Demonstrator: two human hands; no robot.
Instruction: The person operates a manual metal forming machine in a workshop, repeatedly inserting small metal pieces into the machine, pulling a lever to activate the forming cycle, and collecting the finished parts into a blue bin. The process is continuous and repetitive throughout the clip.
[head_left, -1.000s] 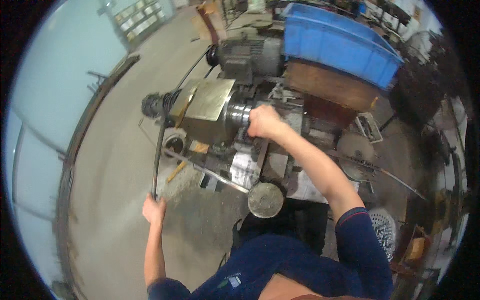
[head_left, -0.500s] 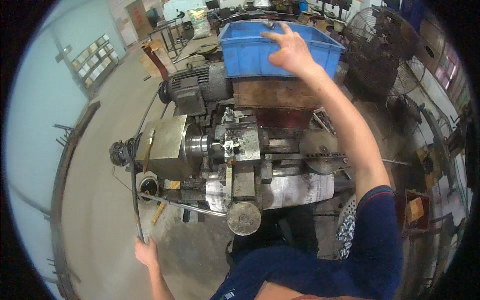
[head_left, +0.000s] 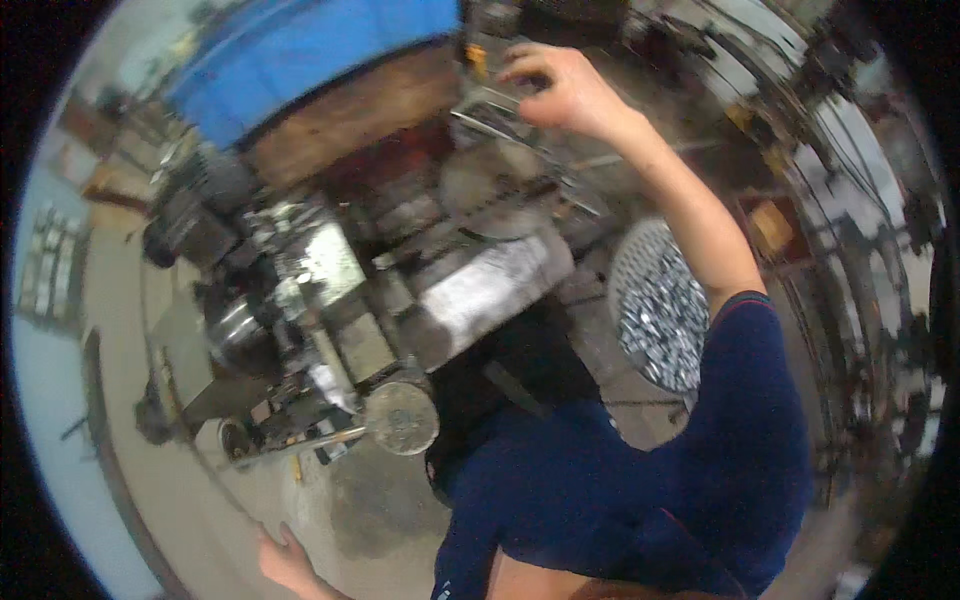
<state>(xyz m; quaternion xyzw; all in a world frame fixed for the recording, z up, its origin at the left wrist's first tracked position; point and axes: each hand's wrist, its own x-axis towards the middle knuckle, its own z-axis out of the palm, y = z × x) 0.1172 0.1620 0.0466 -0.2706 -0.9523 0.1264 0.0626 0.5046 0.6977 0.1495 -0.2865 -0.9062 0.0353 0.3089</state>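
My left hand (head_left: 284, 565) is low at the left, closed around the lower end of a long thin rod (head_left: 205, 462) that runs up to the lathe-like machine (head_left: 365, 345). My right hand (head_left: 572, 92) is raised at the upper middle, right of the blue bin (head_left: 310, 60). Its fingers curl toward the thumb, with a dark spot between them; blur hides whether that is a small part. Nearer to me on the right, a perforated basin (head_left: 622, 262) holds several small shiny metal pieces (head_left: 665, 320).
The blue bin rests on a wooden box (head_left: 350, 105) behind the machine. A round metal knob (head_left: 400, 418) sticks out toward my body. Pale sheeting (head_left: 490, 285) covers part of the machine bed. A small box (head_left: 772, 228) stands beyond the basin.
The view has swung right, bringing the basin further in. My right hand has left the place above the blue bin, and its outstretched fingers are now curled. My left hand stays at the rod.
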